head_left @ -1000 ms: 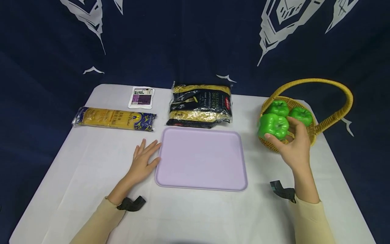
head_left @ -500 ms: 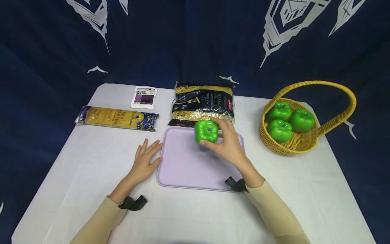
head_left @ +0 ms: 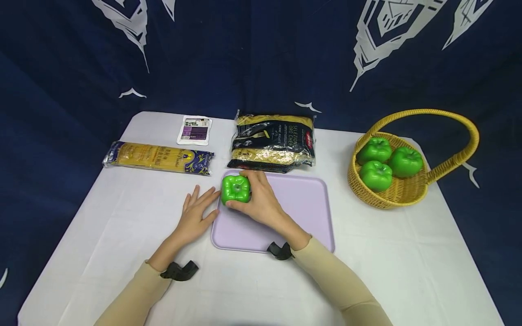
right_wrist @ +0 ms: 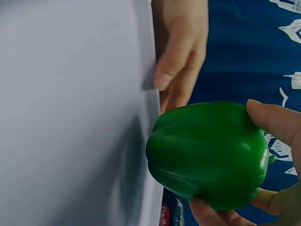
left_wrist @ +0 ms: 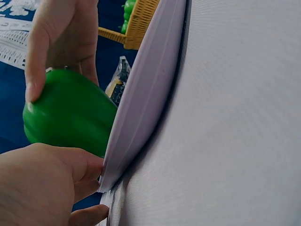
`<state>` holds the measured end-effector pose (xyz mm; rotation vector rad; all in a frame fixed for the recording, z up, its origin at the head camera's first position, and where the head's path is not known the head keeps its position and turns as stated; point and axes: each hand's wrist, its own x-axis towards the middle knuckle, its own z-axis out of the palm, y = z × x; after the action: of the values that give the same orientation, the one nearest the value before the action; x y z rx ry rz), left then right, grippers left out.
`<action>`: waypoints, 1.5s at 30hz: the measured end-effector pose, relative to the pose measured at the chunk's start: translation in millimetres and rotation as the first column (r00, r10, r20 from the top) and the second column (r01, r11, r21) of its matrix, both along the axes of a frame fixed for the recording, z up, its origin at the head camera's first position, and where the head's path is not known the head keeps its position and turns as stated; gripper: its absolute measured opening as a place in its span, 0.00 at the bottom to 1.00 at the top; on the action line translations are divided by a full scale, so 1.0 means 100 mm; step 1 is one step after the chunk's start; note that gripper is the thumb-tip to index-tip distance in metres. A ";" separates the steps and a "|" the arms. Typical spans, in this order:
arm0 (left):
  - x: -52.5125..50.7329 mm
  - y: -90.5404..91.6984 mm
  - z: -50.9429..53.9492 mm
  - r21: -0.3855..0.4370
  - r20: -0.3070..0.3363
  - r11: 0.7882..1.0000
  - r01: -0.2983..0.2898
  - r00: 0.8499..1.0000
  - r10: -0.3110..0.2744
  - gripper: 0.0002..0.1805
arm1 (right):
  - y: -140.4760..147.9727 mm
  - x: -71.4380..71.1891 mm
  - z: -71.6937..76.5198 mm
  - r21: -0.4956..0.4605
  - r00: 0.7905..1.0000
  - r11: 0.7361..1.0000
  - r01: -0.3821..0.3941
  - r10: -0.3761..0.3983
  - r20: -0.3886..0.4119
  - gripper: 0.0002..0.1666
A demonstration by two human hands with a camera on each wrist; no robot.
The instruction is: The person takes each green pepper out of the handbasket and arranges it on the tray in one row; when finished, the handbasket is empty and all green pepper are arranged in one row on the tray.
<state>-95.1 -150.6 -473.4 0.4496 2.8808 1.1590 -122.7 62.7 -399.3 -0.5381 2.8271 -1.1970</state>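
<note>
My right hand [head_left: 263, 199] holds a green bell pepper [head_left: 236, 188] over the far left corner of a pale purple tray [head_left: 293, 210]. In the right wrist view, thumb and fingers grip the pepper [right_wrist: 207, 150] from its stem end. Whether its lobed end touches the tray, I cannot tell. My left hand [head_left: 195, 219] lies beside the tray's left edge with fingers spread, its fingertips at the rim. In the left wrist view, that hand [left_wrist: 42, 183] is close to the tray rim [left_wrist: 146, 84], just by the pepper.
At the right stands a wicker basket [head_left: 408, 197] with a tall handle, holding 3 green bell peppers [head_left: 405, 161]. Behind the tray lies a penne bag [head_left: 272, 140]. A spaghetti pack [head_left: 155, 157] and a small white-and-purple sachet [head_left: 195, 130] lie at the back left.
My right hand has taken the bell pepper out of the basket and carried it left across the tray to its far left corner. The left hand has stayed at the tray's left edge.
</note>
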 end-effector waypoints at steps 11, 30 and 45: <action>-0.01 0.00 -0.01 -0.009 -0.006 1.000 0.002 1.000 -0.003 0.29 | -0.07 0.00 -0.11 0.051 0.999 0.999 0.012 -0.010 -0.042 0.47; -0.01 0.00 -0.01 -0.001 -0.002 1.000 0.003 1.000 -0.003 0.29 | -0.03 0.01 -0.03 0.116 1.000 0.993 -0.009 0.009 -0.003 0.57; 0.00 0.00 0.00 -0.005 -0.007 1.000 0.000 1.000 0.000 0.29 | 0.48 0.06 0.13 0.015 0.997 0.997 -0.071 0.071 -0.023 0.53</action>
<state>-95.1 -150.8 -473.7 0.4550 2.8887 1.1530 -116.5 110.7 -386.3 -0.6501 2.8072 -1.1655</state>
